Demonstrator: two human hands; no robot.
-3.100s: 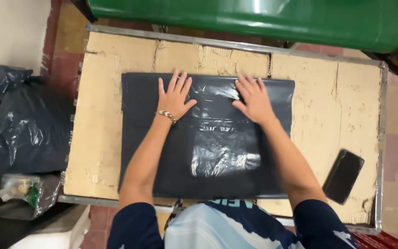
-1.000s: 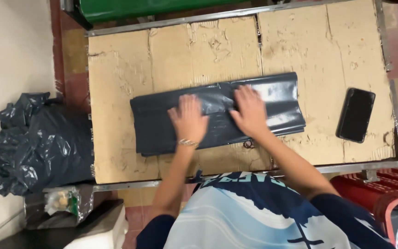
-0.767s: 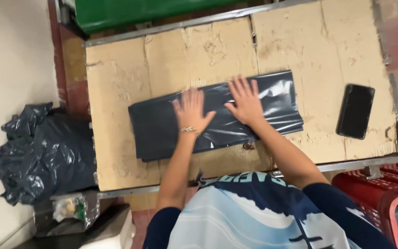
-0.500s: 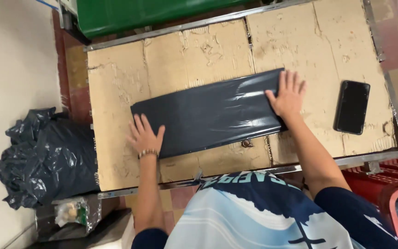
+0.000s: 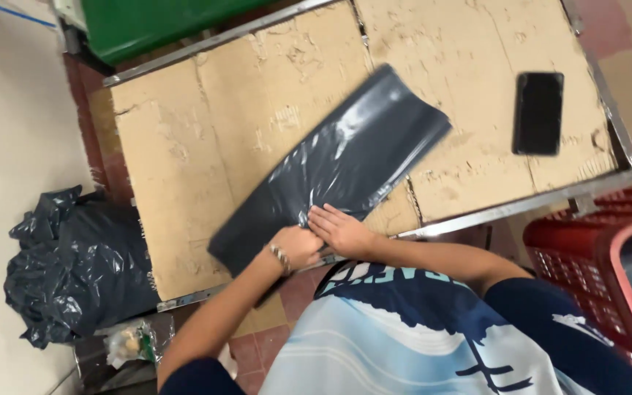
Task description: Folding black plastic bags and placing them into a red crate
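Observation:
A folded black plastic bag [image 5: 330, 168] lies slanted across the cardboard-covered table [image 5: 184, 139], its far end pointing up and right. My left hand [image 5: 295, 246], with a bracelet on the wrist, and my right hand [image 5: 339, 228] meet side by side at the bag's near long edge by the table's front rim. The fingers of both pinch that edge of the plastic.
A black phone [image 5: 538, 112] lies on the table at the right. A green bin [image 5: 162, 25] stands behind the table. A heap of black plastic bags [image 5: 74, 271] sits on the floor at the left. A red plastic crate [image 5: 601, 271] is at the right.
The bag lay level with my hands spread at its two ends. Now it is turned to a slant, and both hands have come together at its near edge and gripped it.

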